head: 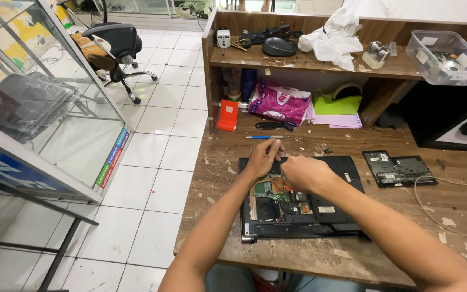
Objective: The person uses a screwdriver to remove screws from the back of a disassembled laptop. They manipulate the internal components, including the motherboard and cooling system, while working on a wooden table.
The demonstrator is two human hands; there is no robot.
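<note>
An opened black laptop [325, 208] lies bottom-up on the worn wooden desk [406, 211], with its green circuit board [268, 190] and round fan exposed at the left. My left hand [263, 157] rests its fingers on the laptop's far left edge. My right hand [304, 173] is curled over the inner parts just right of it, fingers bent down; whether it pinches anything is hidden. Both hands nearly touch each other.
A removed black cover panel [398, 170] lies to the right, with a thin white cable [428, 208] beside it. A blue-handled screwdriver [263, 137], black tool [274, 125], orange holder [227, 115], pink packet [279, 104] and clear bin [447, 57] sit behind. Glass cabinet [39, 108] stands left.
</note>
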